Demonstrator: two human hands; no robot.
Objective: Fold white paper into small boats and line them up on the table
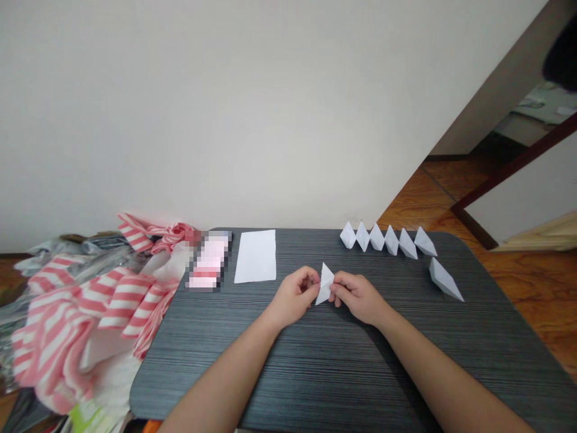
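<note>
A small folded white paper piece (324, 284) is held upright between both hands over the middle of the dark grey table (315, 373). My left hand (295, 296) pinches its left side with closed fingers. My right hand (358, 296) pinches its right side, fingers closed too. Behind them, a row of several finished white paper boats (388, 239) stands near the table's far edge, and one more paper boat (444, 279) lies apart to the right.
A flat stack of white paper sheets (256, 256) lies at the back left of the table, beside a pink and white blurred-out object (210, 261). Red-and-white striped bags (90, 313) pile up left of the table. Wooden floor (532, 282) lies to the right.
</note>
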